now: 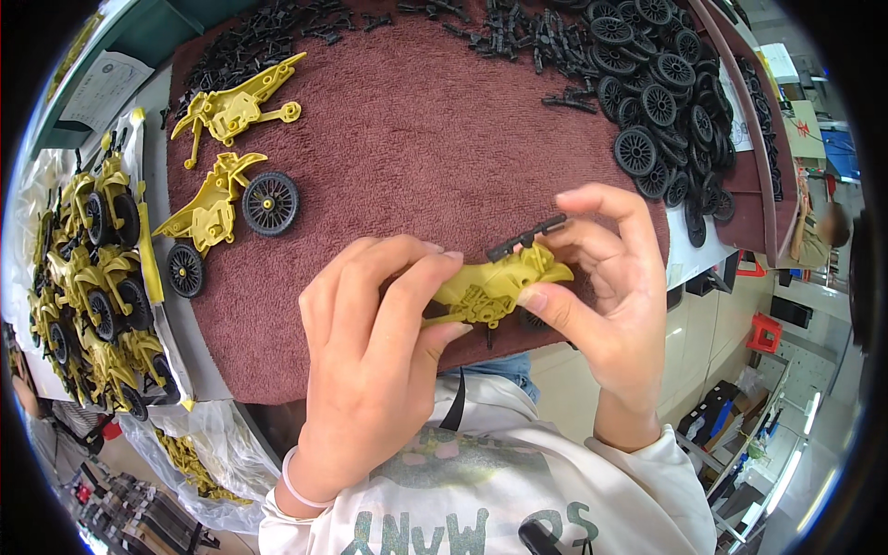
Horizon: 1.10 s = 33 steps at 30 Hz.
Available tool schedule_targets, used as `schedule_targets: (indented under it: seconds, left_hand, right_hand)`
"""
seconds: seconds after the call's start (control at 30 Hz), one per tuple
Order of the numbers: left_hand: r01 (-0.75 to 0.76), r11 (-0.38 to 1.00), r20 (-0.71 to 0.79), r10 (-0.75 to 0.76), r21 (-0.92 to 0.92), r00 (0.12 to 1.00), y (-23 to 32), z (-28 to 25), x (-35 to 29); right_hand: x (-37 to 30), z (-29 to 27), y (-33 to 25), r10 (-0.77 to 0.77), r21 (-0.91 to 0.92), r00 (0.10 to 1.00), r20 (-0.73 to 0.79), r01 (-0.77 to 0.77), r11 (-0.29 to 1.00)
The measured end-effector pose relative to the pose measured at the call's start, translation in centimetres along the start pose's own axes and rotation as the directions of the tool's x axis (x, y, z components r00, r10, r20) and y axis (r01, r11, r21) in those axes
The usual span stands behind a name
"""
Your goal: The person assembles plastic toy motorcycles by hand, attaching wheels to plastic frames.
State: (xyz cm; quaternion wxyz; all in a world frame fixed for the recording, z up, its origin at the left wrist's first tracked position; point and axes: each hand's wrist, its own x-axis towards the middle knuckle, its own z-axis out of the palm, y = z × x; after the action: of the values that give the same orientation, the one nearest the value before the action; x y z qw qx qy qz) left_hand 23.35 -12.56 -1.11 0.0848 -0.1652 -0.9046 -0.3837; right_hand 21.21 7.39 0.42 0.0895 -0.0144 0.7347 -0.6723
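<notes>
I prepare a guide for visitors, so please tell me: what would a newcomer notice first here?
Probably the yellow toy bike, held by the left fingers and right fingers near the closest edge of the mat. Next, the eye may fall on the heap of black wheels at the upper right, then on the crowd of yellow bikes at the left.

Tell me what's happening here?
A person's left hand and right hand hold a yellow plastic toy-motorcycle body, with a black bar-shaped piece at its top. Two more yellow bodies lie on the maroon towelling cloth, round black spoked wheels are heaped at far right, and yellow motorcycles with black wheels are stacked at left.
</notes>
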Motion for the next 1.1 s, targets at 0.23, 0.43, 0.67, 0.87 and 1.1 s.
schedule_targets:
  seconds: [0.23, 0.43, 0.67, 0.87, 1.1]
  left_hand:
    - [0.342, 0.551, 0.128, -0.390, -0.761, 0.912, 0.1, -0.7, -1.5]
    - [0.123, 0.467, -0.036, -0.317, -0.876, 0.948, 0.8, -0.2, -2.1]
    - [0.003, 0.552, -0.176, -0.270, -0.834, 0.947, 0.9, 0.3, -3.2]
    - [0.015, 0.571, -0.176, -0.277, -0.821, 0.945, 1.3, -0.1, -3.7]
    - [0.042, 0.624, -0.140, -0.239, -0.781, 0.961, 0.4, -0.6, -2.8]
  right_hand:
    - [-1.1, -0.1, -0.3, -0.191, 0.205, 0.981, 0.028, 0.182, 0.962]
    - [-1.7, 0.3, 0.1, -0.330, 0.174, 0.940, 0.082, 0.313, 0.934]
    - [-1.7, 0.1, -0.8, -0.254, -0.032, 0.932, 0.258, 0.271, 0.962]
    - [-2.5, 1.1, -0.6, -0.347, -0.120, 0.919, 0.187, 0.372, 0.921]
    - [-1.8, 0.6, -1.0, -0.382, -0.140, 0.899, 0.214, 0.416, 0.899]
